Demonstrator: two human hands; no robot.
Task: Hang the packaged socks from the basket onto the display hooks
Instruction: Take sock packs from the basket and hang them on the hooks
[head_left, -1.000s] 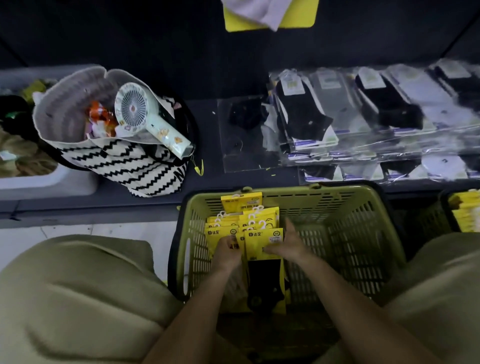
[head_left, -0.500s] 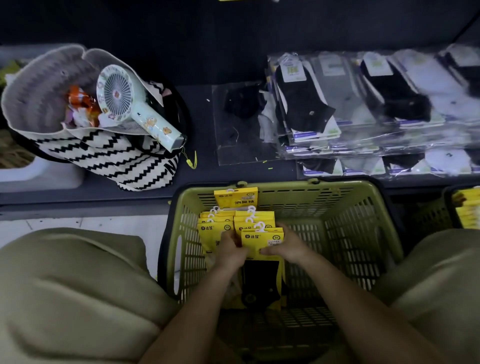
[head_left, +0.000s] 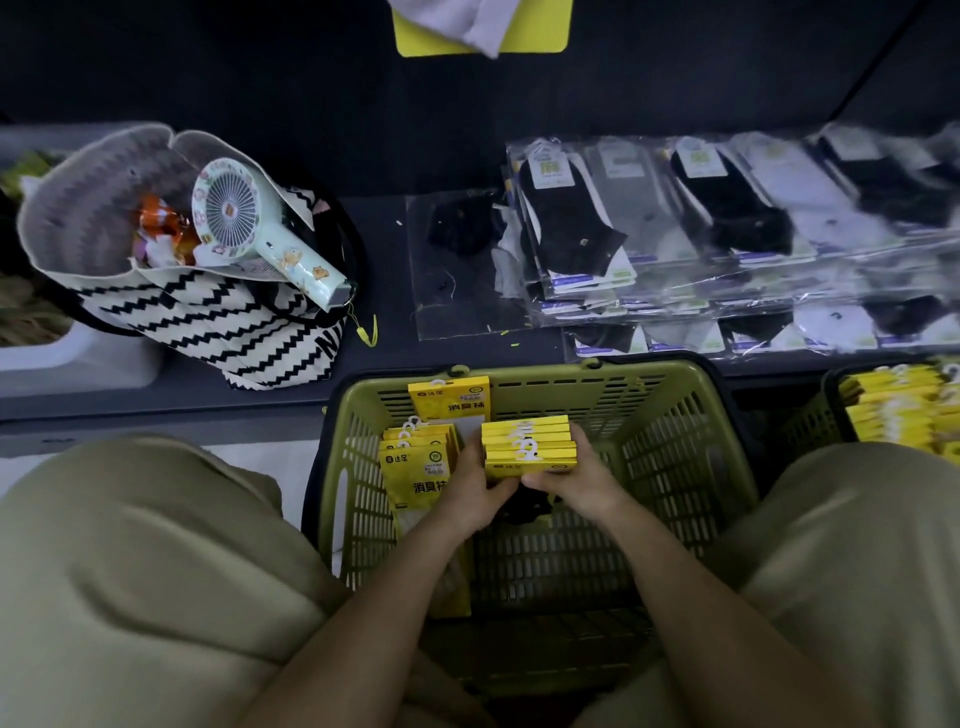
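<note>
A green plastic basket (head_left: 670, 441) stands between my knees. Both hands hold a bundle of several yellow-carded sock packs (head_left: 530, 447) with white hooks, lifted above the basket's middle. My left hand (head_left: 475, 486) grips the bundle's left side and my right hand (head_left: 576, 480) grips its right side; dark socks hang beneath, mostly hidden. More yellow sock packs (head_left: 418, 467) lean at the basket's left wall, and one pack (head_left: 449, 397) stands against its far wall. No display hook is clearly in view.
A zigzag-patterned bag (head_left: 208, 322) holding a hand fan (head_left: 260, 234) sits on the dark shelf at left. Clear-wrapped black and white socks (head_left: 727, 228) lie across the shelf at right. A second basket of yellow packs (head_left: 898, 410) stands far right. A yellow card (head_left: 478, 26) hangs overhead.
Both hands have gathered several yellow packs into one bundle and lifted it up and to the right, away from the packs left at the basket's left wall.
</note>
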